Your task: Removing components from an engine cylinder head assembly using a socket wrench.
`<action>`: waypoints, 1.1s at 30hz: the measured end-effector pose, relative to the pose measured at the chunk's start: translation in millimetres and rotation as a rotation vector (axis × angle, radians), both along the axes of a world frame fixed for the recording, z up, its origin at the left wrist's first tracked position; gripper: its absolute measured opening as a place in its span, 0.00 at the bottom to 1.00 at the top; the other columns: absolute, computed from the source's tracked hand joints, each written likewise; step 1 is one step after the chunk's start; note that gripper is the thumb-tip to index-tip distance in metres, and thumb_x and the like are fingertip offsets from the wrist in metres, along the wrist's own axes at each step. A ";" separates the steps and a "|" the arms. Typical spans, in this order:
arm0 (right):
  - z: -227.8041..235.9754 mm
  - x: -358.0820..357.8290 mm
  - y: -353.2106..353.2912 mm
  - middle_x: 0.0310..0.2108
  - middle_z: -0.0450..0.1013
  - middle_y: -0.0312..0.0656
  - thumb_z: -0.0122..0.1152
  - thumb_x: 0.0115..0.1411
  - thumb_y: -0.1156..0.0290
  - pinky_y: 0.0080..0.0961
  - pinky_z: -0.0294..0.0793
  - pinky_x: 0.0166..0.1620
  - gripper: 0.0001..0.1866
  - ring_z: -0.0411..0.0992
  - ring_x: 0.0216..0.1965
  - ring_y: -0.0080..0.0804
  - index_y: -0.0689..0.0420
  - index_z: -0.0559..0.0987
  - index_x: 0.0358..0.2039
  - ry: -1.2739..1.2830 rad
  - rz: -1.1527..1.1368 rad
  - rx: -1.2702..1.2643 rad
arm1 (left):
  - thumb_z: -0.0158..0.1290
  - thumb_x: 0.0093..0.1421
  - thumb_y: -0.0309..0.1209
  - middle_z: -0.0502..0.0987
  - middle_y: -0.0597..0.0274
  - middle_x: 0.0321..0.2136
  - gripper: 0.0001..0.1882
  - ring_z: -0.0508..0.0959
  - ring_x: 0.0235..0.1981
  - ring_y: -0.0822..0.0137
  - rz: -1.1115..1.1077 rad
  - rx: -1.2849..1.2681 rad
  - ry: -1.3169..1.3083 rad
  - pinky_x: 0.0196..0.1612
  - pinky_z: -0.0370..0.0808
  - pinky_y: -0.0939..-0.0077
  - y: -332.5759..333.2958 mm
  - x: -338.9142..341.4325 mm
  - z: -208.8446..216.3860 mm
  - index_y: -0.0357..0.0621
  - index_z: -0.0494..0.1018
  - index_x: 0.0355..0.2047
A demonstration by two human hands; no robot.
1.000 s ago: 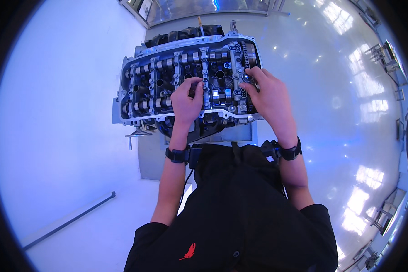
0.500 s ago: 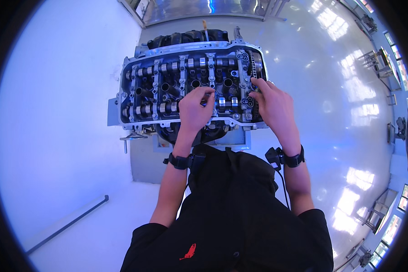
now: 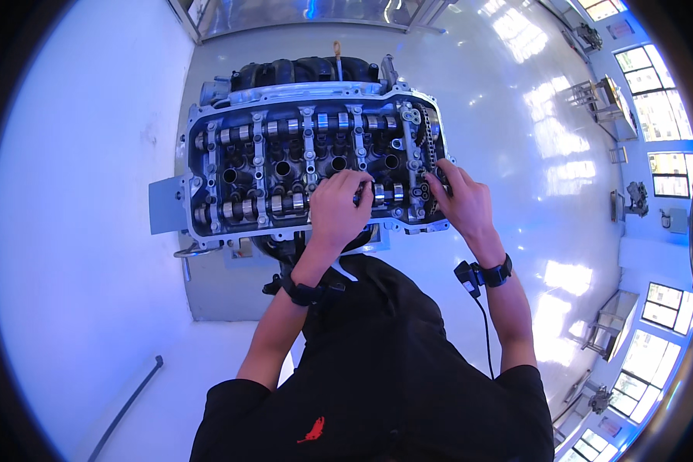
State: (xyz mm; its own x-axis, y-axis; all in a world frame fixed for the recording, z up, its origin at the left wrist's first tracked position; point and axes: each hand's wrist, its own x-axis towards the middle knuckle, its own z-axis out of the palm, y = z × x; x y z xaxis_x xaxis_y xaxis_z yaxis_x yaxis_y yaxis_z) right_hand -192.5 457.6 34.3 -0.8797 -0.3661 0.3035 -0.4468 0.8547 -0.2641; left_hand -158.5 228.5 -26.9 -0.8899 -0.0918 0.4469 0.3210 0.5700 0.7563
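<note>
An engine cylinder head (image 3: 272, 232) lies in front of me with its cover off, showing two rows of camshaft lobes. My left hand (image 3: 339, 209) is closed over the near camshaft (image 3: 289, 203), right of its middle. Thumb and fingers are pinched together there, and what they hold is hidden. At the right end my right hand (image 3: 467, 202) reaches over the rim. Its bent thumb and forefinger are at the near part of the timing chain (image 3: 430, 127), closed around something I cannot make out.
A black intake manifold (image 3: 300, 71) and an orange-topped dipstick (image 3: 336, 51) are on the engine's far side. A grey plate (image 3: 166, 206) sticks out at the left, near the white wall (image 3: 85, 192). Workbenches (image 3: 614, 112) stand along the right.
The view has shifted, so the engine sits further left and turned slightly. My right hand has moved a little nearer along the chain end. My left hand stays at the near camshaft.
</note>
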 end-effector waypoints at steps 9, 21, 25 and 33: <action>-4.0 -13.6 7.7 0.24 0.77 0.39 0.68 0.59 0.61 0.31 0.70 0.18 0.17 0.74 0.16 0.38 0.56 0.77 0.44 0.089 0.189 0.010 | 0.58 0.54 0.25 0.79 0.60 0.28 0.04 0.78 0.29 0.55 0.029 -0.015 -0.039 0.33 0.72 0.63 0.7 0.7 3.4 0.44 0.77 0.32; -13.2 29.5 27.2 0.31 0.75 0.41 0.62 0.63 0.65 0.36 0.74 0.28 0.16 0.76 0.30 0.41 0.60 0.75 0.47 -0.093 -0.030 -0.066 | 0.57 0.55 0.25 0.79 0.59 0.27 0.04 0.79 0.28 0.56 0.085 -0.044 -0.054 0.32 0.74 0.66 6.8 -0.5 9.2 0.43 0.77 0.32; -13.5 31.0 24.5 0.32 0.75 0.43 0.60 0.64 0.66 0.37 0.73 0.29 0.15 0.76 0.33 0.43 0.59 0.75 0.48 -0.097 -0.024 -0.189 | 0.58 0.55 0.26 0.79 0.58 0.27 0.04 0.78 0.27 0.55 0.105 -0.074 -0.084 0.31 0.74 0.65 7.1 -0.3 10.2 0.43 0.77 0.33; -11.0 33.4 15.6 0.25 0.77 0.45 0.56 0.66 0.65 0.43 0.71 0.24 0.16 0.75 0.22 0.50 0.56 0.70 0.51 -0.322 -0.137 -0.143 | 0.57 0.56 0.26 0.79 0.58 0.28 0.05 0.78 0.28 0.53 0.067 -0.061 -0.082 0.31 0.73 0.64 6.5 -1.0 6.4 0.44 0.78 0.34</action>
State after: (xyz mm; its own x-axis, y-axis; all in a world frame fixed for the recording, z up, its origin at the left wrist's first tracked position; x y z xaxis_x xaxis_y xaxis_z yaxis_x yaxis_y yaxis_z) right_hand -159.1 473.3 23.3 -0.9762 -0.2123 0.0435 -0.2058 0.8449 -0.4937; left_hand -159.5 235.0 -20.5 -0.9166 -0.1272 0.3790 0.2189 0.6335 0.7421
